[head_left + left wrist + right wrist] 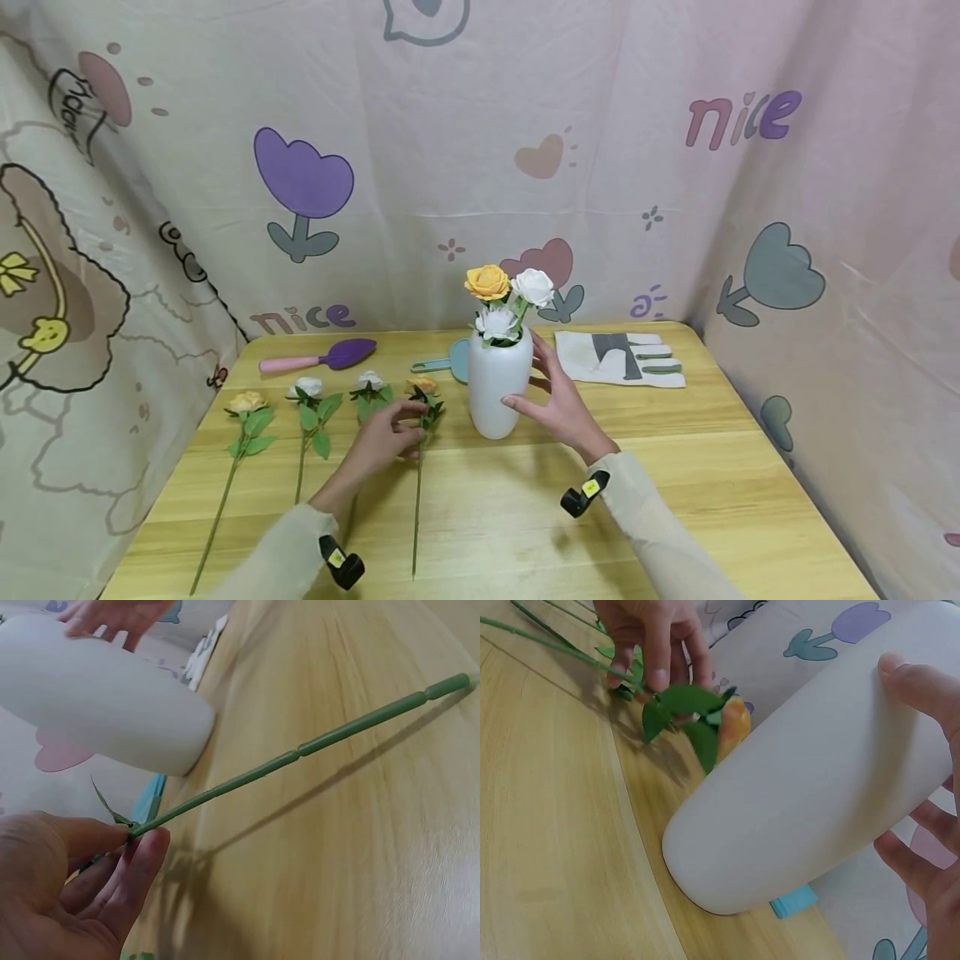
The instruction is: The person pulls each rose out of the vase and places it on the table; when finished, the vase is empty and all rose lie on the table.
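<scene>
A white vase (498, 392) stands upright at the middle of the table with two white roses and one yellow-orange rose (487, 282) in its mouth. My right hand (561, 406) grips it from the right, thumb on the front and fingers behind. To the left of the vase, my left hand (387, 435) pinches an orange artificial rose (422, 385) by its stem, just below the leaves. The left wrist view shows the green stem (259, 772) running out between thumb and fingers, its shadow on the wood. From the right wrist view, the orange bloom overlaps the vase's edge.
Left on the table (600, 525) lie a yellow rose (247, 403) and two white roses, one partly behind my left hand. Along the back are a purple trowel (350, 353) with a pink handle, a blue tool (459, 361) partly behind the vase, and a white-and-grey glove (619, 359).
</scene>
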The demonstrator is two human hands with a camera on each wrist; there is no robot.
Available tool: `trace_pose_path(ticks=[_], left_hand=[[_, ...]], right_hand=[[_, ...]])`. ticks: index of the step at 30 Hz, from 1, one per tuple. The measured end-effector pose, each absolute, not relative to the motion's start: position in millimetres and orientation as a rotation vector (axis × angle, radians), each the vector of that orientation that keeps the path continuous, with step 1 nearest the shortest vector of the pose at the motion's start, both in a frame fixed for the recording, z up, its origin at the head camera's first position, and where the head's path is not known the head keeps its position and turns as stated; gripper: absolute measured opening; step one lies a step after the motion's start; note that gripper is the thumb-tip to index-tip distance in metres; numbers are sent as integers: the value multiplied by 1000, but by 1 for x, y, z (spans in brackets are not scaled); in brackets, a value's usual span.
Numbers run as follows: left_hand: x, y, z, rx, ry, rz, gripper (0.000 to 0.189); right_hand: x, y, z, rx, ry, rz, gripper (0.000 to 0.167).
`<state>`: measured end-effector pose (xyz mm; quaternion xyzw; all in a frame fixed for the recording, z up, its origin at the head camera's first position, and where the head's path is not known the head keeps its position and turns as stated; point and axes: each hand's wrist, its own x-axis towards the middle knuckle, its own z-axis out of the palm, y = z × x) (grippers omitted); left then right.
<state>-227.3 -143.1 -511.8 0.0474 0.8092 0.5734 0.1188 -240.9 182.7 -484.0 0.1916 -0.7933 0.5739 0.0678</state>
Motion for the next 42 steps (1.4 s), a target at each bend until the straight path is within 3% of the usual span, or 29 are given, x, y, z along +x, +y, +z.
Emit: trace_pose_path(ticks=[16, 28, 35, 42], left_hand=[[-232, -129, -530, 95, 2518, 1499, 39], [-238, -135, -493, 243, 2679, 1542, 34], [-245, -117, -461, 503, 2657, 1636, 48], [-250, -89, -452, 642, 2504, 1701, 79]], right_hand=[[-242, 182, -485, 580, -2385, 1728, 108], [-242, 183, -485, 581, -2385, 1716, 107], [-241, 183, -484, 563, -2396, 1734, 107], [-240, 183, -484, 569, -2397, 1750, 107]])
